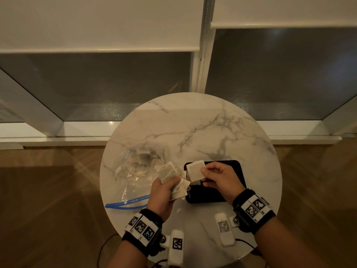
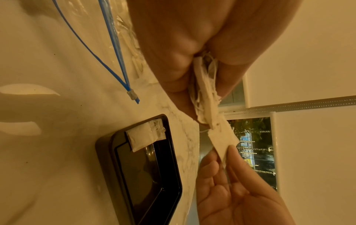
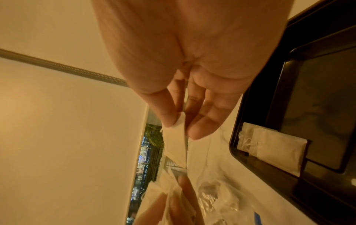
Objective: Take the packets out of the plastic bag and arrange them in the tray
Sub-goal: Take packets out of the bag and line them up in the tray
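My left hand [image 1: 166, 187] grips a bunch of pale tea-bag packets [image 1: 174, 179] with loose strings, just left of the black tray [image 1: 229, 164]. In the left wrist view the bunch [image 2: 206, 94] sticks out between thumb and fingers. My right hand [image 1: 216, 176] pinches a single square packet [image 1: 196, 171] by its edge above the tray's left end; the right wrist view shows that packet [image 3: 176, 144] between thumb and fingertips. One packet [image 2: 143, 137] lies inside the tray [image 2: 169, 159], at a corner, also seen as a packet [image 3: 277, 152] in the right wrist view. The clear plastic bag [image 1: 135, 169] with a blue zip strip lies left, with several packets inside.
Everything sits on a small round marble table [image 1: 202, 128]. The bag's blue zip [image 1: 123, 204] reaches the table's front-left edge. Behind the table stand a window sill and dark glass under white blinds. Wooden floor surrounds the table.
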`<action>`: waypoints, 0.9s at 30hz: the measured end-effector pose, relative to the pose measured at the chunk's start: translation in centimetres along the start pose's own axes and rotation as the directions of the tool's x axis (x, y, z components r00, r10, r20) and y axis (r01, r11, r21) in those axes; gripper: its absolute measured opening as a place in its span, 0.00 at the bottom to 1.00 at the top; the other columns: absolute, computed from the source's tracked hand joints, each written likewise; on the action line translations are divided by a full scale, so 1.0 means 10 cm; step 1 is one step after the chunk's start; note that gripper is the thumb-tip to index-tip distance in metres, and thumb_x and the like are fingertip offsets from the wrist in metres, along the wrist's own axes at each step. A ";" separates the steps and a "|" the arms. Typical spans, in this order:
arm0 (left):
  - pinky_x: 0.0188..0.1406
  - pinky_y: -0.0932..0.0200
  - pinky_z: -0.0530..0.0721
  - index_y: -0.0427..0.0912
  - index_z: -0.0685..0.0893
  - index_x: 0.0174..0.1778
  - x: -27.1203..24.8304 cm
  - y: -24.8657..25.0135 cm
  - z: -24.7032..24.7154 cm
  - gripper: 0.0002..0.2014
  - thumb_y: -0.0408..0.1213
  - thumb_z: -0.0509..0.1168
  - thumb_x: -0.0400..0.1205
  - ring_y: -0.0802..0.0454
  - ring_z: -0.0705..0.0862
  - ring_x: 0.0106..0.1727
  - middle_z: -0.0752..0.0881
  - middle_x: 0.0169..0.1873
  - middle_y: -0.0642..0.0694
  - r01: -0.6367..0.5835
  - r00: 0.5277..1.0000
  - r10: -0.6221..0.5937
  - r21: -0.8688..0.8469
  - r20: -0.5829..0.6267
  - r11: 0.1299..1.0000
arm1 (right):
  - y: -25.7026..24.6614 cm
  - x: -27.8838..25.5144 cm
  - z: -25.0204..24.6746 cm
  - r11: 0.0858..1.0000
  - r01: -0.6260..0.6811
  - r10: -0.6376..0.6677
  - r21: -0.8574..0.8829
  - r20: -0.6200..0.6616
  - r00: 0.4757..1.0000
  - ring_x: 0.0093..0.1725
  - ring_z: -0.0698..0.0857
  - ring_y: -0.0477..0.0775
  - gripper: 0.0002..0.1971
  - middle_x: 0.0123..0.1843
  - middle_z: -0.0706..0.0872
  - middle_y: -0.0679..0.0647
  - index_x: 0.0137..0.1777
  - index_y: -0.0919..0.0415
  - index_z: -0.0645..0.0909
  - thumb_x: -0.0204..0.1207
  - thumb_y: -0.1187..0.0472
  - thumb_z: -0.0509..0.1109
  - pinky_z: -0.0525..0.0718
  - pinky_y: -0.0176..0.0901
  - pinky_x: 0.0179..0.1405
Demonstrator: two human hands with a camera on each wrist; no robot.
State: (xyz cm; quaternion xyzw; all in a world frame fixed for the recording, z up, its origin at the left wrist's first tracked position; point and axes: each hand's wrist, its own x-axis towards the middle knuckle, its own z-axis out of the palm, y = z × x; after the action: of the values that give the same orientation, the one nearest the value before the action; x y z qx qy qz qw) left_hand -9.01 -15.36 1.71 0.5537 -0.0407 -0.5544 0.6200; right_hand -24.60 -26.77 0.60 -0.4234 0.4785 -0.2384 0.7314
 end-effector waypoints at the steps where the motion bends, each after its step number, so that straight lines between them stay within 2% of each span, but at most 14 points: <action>1: 0.37 0.51 0.88 0.30 0.83 0.60 0.02 0.00 -0.01 0.10 0.22 0.63 0.83 0.41 0.88 0.46 0.87 0.49 0.31 0.002 1.000 -0.002 0.000 -0.018 1.000 | 0.00 0.02 -0.03 0.999 -0.010 0.010 0.030 -0.029 1.000 0.40 0.85 0.58 0.10 0.45 0.87 0.66 0.52 0.74 0.83 0.76 0.68 0.75 0.88 0.42 0.35; 5: 0.32 0.52 0.87 0.28 0.80 0.64 0.06 0.00 -0.06 0.13 0.23 0.64 0.83 0.40 0.87 0.44 0.86 0.48 0.31 0.017 0.996 -0.017 -0.005 -0.082 1.000 | 0.07 0.12 -0.17 0.999 -0.025 0.030 0.045 -0.104 0.994 0.40 0.87 0.57 0.07 0.47 0.87 0.65 0.52 0.71 0.82 0.76 0.70 0.74 0.87 0.40 0.35; 8: 0.28 0.53 0.85 0.32 0.83 0.58 0.06 0.01 -0.11 0.09 0.23 0.64 0.83 0.42 0.89 0.38 0.89 0.42 0.33 0.016 0.996 -0.015 0.000 -0.083 1.000 | 0.20 0.23 -0.23 0.994 -0.088 0.075 -0.064 -0.187 0.979 0.48 0.88 0.62 0.04 0.50 0.87 0.65 0.49 0.68 0.82 0.77 0.73 0.72 0.89 0.43 0.38; 12: 0.38 0.50 0.88 0.35 0.84 0.56 0.06 0.01 -0.20 0.08 0.24 0.64 0.84 0.43 0.90 0.40 0.89 0.43 0.34 0.010 0.997 -0.012 -0.022 -0.078 1.000 | 0.42 0.40 -0.21 0.960 -0.239 0.192 -0.145 -0.281 0.940 0.52 0.87 0.67 0.07 0.51 0.85 0.66 0.43 0.65 0.82 0.76 0.76 0.70 0.91 0.49 0.39; 15: 0.41 0.48 0.88 0.35 0.84 0.57 0.05 0.01 -0.24 0.09 0.24 0.64 0.84 0.42 0.90 0.41 0.90 0.42 0.35 0.012 0.996 -0.016 -0.041 -0.088 0.999 | 0.60 0.48 -0.21 0.919 -0.296 0.221 -0.259 -0.283 0.933 0.45 0.88 0.60 0.05 0.46 0.87 0.64 0.43 0.64 0.84 0.75 0.73 0.72 0.90 0.47 0.40; 18: 0.39 0.49 0.89 0.34 0.84 0.56 0.02 0.03 -0.28 0.08 0.23 0.63 0.84 0.40 0.89 0.42 0.89 0.43 0.33 0.007 0.996 -0.011 -0.048 -0.090 0.999 | 0.69 0.51 -0.18 0.862 -0.291 0.192 -0.415 -0.264 0.945 0.36 0.85 0.53 0.04 0.37 0.88 0.59 0.45 0.61 0.86 0.73 0.69 0.75 0.86 0.41 0.32; 22: 0.32 0.52 0.89 0.33 0.83 0.53 0.00 0.07 -0.34 0.07 0.22 0.62 0.84 0.42 0.90 0.38 0.88 0.42 0.32 0.000 0.995 -0.005 -0.050 -0.096 0.999 | 0.74 0.58 -0.13 0.815 -0.281 0.190 -0.506 -0.224 0.956 0.34 0.86 0.52 0.04 0.35 0.88 0.58 0.44 0.60 0.87 0.72 0.68 0.77 0.83 0.39 0.29; 27: 0.31 0.53 0.88 0.30 0.82 0.60 0.00 0.10 -0.43 0.10 0.23 0.62 0.85 0.41 0.92 0.42 0.88 0.48 0.29 -0.004 0.992 -0.004 -0.061 -0.123 0.998 | 0.77 0.66 -0.09 0.792 -0.290 0.192 -0.537 -0.232 0.954 0.30 0.84 0.52 0.05 0.34 0.87 0.59 0.41 0.62 0.86 0.71 0.72 0.76 0.81 0.35 0.23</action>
State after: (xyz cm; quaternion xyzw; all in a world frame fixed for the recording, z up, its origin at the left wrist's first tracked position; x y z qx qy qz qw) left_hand -5.51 -12.79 0.79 0.5677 0.0146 -0.5200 0.6381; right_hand -23.01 -28.03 -9.40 -0.5348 0.6364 -0.0251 0.5552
